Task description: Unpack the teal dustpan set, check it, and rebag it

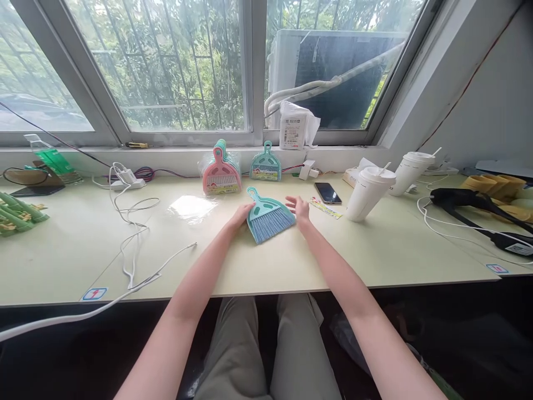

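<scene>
A teal dustpan with a blue-bristled brush (271, 218) is in front of me over the table, its handle pointing up and left. My left hand (241, 215) grips its left edge, the fingertips partly hidden. Beside its right corner is my right hand (298, 209), fingers apart and nothing held. Behind stand a pink dustpan set (222, 176) at the front of a stack and a teal set (265, 165), both with printed labels. A printed strip (326, 208) lies right of my right hand, and a clear plastic bag (194, 208) lies to the left.
A phone (328, 193) and two white cups (370, 194) (410, 171) stand or lie to the right. White cables (135, 244) cross the table's left part. Black straps (478, 208) lie far right. A green bottle (54, 158) leans at the back left.
</scene>
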Tool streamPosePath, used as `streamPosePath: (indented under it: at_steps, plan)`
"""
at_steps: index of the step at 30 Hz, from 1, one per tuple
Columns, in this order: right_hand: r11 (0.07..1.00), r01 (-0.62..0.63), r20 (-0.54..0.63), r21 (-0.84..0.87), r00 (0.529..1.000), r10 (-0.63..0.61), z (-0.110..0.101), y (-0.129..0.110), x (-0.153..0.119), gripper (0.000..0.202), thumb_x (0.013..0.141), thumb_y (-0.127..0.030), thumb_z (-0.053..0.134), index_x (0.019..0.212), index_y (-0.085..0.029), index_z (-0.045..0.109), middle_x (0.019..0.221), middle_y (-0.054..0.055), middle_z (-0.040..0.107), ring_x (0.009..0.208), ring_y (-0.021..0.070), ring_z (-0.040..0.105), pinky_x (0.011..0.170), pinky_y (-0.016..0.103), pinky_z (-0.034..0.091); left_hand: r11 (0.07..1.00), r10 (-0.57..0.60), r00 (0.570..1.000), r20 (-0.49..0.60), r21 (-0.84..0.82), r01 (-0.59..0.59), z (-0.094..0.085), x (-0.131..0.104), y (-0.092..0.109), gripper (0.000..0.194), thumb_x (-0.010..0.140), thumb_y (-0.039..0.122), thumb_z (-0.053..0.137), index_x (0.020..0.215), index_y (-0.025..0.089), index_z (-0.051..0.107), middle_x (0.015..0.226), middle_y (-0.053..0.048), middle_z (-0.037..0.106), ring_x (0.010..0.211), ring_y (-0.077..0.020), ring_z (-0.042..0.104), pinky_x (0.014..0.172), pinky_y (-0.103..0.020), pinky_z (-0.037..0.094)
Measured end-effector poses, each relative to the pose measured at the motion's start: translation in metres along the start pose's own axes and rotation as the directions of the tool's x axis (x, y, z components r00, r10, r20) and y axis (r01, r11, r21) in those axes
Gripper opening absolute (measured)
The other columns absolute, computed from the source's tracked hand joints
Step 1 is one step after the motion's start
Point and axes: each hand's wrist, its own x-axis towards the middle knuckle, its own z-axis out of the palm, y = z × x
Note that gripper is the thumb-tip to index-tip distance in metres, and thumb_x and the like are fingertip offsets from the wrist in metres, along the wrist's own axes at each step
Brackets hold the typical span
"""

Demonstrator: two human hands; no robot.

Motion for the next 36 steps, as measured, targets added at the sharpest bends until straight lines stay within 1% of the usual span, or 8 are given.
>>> streamPosePath:
  at_steps: [2, 4, 6, 10, 14, 17, 24, 36]
  plan:
    - [0.875, 0.316, 0.073, -0.367, 0.947, -0.311, 0.01, -0.005, -0.015, 0.042, 0.098, -0.039, 0.037, 0.079, -0.019, 0.069, 0.099, 0.011, 0.072, 0.096, 0.023, 0.064, 0.084, 0.034, 0.047, 1.0, -0.02, 0.997, 0.07, -0.013, 0.021, 0.003, -0.005, 0.003, 0.049, 0.071, 0.061, 0.065, 0.078, 0.013, 0.065, 0.071, -0.005, 0.064, 0.067, -0.0171, 0.058, 0.065, -0.029, 0.043]
    - [0.589, 0.545, 0.215, -0.597, 0.815, -0.537, 0.019, -0.009, -0.029, 0.035, 0.096, -0.035, 0.043, 0.08, -0.018, 0.069, 0.105, 0.014, 0.069, 0.107, 0.0276, 0.057, 0.091, 0.038, 0.039, 1.0, 0.016, 0.995, 0.1, -0.004, -0.016, 0.009, -0.007, 0.005, 0.046, 0.071, 0.059, 0.065, 0.077, 0.013, 0.065, 0.071, -0.004, 0.063, 0.067, -0.0158, 0.056, 0.064, -0.028, 0.042]
    - [0.357, 0.623, 0.349, -0.696, 0.728, -0.59, 0.026, -0.011, -0.039, 0.03, 0.096, -0.03, 0.044, 0.089, -0.016, 0.069, 0.108, 0.017, 0.066, 0.107, 0.0287, 0.053, 0.09, 0.039, 0.035, 0.997, 0.076, 0.993, 0.087, 0.026, -0.079, 0.014, -0.006, 0.004, 0.043, 0.072, 0.057, 0.063, 0.072, 0.014, 0.062, 0.068, -0.002, 0.06, 0.066, -0.0148, 0.053, 0.063, -0.027, 0.041]
    - [0.198, 0.596, 0.416, -0.778, 0.725, -0.55, 0.033, -0.01, -0.045, 0.027, 0.097, -0.027, 0.043, 0.111, -0.014, 0.062, 0.109, 0.017, 0.063, 0.098, 0.0272, 0.052, 0.082, 0.036, 0.032, 0.983, 0.152, 0.988, 0.002, 0.106, -0.151, 0.022, 0.001, -0.002, 0.04, 0.076, 0.055, 0.055, 0.066, 0.016, 0.056, 0.063, 0.0, 0.055, 0.063, -0.0141, 0.049, 0.063, -0.027, 0.039]
    - [0.223, 0.611, 0.43, -0.76, 0.729, -0.532, 0.033, -0.009, -0.044, 0.028, 0.098, -0.035, 0.043, 0.1, -0.016, 0.063, 0.101, 0.015, 0.066, 0.097, 0.0274, 0.053, 0.083, 0.036, 0.032, 0.955, 0.236, 0.966, -0.104, 0.211, -0.21, 0.025, 0.004, -0.003, 0.038, 0.081, 0.053, 0.048, 0.065, 0.018, 0.053, 0.065, 0.0, 0.054, 0.066, -0.015, 0.049, 0.064, -0.027, 0.038]
    - [0.311, 0.622, 0.425, -0.719, 0.747, -0.51, 0.032, -0.008, -0.041, 0.029, 0.098, -0.038, 0.045, 0.091, -0.017, 0.064, 0.095, 0.013, 0.066, 0.095, 0.026, 0.054, 0.083, 0.035, 0.035, 0.952, 0.247, 0.959, -0.139, 0.217, -0.214, 0.025, 0.003, -0.001, 0.039, 0.082, 0.052, 0.047, 0.068, 0.018, 0.056, 0.068, -0.001, 0.059, 0.071, -0.0165, 0.053, 0.068, -0.027, 0.041]
    - [0.542, 0.584, 0.408, -0.604, 0.811, -0.42, 0.033, 0.001, -0.029, 0.029, 0.096, -0.031, 0.043, 0.078, -0.02, 0.063, 0.087, 0.006, 0.065, 0.084, 0.0199, 0.056, 0.076, 0.029, 0.038, 0.998, 0.042, 0.995, 0.091, -0.057, -0.037, 0.007, 0.002, 0.0, 0.051, 0.07, 0.061, 0.066, 0.086, 0.012, 0.068, 0.083, -0.007, 0.07, 0.078, -0.0197, 0.061, 0.076, -0.031, 0.045]
    - [0.733, 0.474, 0.24, -0.488, 0.88, -0.41, 0.033, -0.003, -0.032, 0.032, 0.089, -0.026, 0.041, 0.07, -0.019, 0.066, 0.084, 0.006, 0.07, 0.082, 0.0178, 0.058, 0.076, 0.026, 0.038, 0.984, 0.114, 0.985, 0.126, 0.121, -0.129, 0.007, -0.001, 0.016, 0.048, 0.076, 0.061, 0.057, 0.075, 0.014, 0.062, 0.069, -0.001, 0.06, 0.067, -0.0149, 0.051, 0.066, -0.026, 0.038]
